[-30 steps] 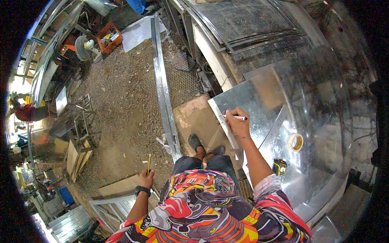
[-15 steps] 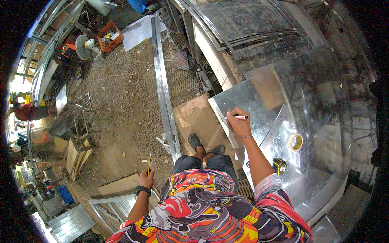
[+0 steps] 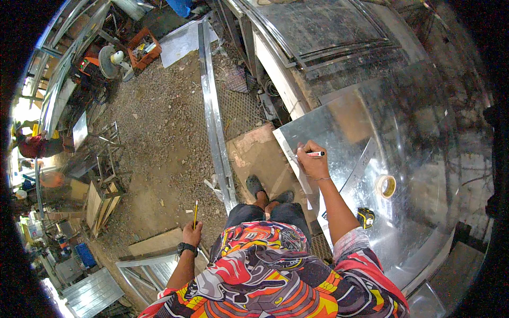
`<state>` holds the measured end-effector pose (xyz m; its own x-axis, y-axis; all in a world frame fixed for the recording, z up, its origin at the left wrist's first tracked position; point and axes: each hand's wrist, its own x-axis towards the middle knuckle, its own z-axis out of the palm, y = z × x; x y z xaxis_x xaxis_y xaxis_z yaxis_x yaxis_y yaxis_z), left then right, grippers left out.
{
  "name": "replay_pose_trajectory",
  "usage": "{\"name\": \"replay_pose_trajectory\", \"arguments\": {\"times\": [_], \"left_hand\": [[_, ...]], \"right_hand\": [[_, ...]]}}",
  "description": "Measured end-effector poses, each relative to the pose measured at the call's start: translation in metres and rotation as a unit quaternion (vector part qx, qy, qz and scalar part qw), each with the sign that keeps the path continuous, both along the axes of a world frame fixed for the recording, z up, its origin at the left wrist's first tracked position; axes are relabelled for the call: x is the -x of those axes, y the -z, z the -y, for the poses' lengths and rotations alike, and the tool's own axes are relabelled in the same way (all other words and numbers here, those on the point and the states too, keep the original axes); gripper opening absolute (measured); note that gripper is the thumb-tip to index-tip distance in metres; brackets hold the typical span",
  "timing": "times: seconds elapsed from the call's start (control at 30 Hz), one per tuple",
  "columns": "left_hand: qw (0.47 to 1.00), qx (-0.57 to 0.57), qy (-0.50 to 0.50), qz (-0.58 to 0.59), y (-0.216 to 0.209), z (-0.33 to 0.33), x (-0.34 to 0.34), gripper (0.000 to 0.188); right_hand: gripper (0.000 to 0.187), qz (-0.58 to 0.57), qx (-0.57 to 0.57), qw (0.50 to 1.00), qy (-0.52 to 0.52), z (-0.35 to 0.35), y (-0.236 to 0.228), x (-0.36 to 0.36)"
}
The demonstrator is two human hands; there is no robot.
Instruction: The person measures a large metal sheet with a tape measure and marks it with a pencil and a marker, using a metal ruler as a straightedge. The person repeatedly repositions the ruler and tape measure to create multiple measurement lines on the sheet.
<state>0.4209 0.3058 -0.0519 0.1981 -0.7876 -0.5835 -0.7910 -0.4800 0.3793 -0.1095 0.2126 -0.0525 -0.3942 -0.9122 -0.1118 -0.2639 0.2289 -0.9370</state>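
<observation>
Right hand (image 3: 314, 162) holds a slim marker (image 3: 317, 153) over shiny metal (image 3: 344, 167).

Seen from above, a loose shirt (image 3: 265, 286) is covered in a busy, bold print: sweeping, angular shapes in red, orange and yellow, mixed with black, grey and white. The right sleeve (image 3: 366, 265) is mostly red, and a paler, greyish-pink band of cloth (image 3: 351, 243) shows at its edge. Below the shirt are dark shorts (image 3: 298, 216). The shoes (image 3: 255, 184) are dark grey, rounded and clog-like. The left hand (image 3: 192, 234) has a chunky black watch (image 3: 186, 247) at its wrist; the right hand (image 3: 315, 160) has a thin bracelet (image 3: 319, 179).
</observation>
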Motion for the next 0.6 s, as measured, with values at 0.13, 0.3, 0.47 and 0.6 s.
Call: {"name": "replay_pose_trajectory", "arguments": {"times": [0.13,0.3,0.47,0.6], "left_hand": [[0.999,-0.020,-0.033,-0.020,0.004,-0.004,-0.006,0.040],[0.998,0.007,-0.037,-0.048,0.016,-0.001,-0.012,0.040],[0.998,0.020,-0.036,-0.050,0.034,-0.008,-0.033,0.039],[0.998,0.028,-0.043,-0.043,0.021,-0.007,-0.027,0.036]], "right_hand": [[0.028,0.095,-0.016,0.991,0.088,0.009,-0.026,-0.008],[0.028,0.041,0.035,0.997,0.056,0.033,-0.012,0.007],[0.025,0.094,-0.054,0.993,0.049,0.067,-0.019,-0.008],[0.026,0.025,-0.037,0.999,0.026,0.068,-0.006,-0.007]]}}
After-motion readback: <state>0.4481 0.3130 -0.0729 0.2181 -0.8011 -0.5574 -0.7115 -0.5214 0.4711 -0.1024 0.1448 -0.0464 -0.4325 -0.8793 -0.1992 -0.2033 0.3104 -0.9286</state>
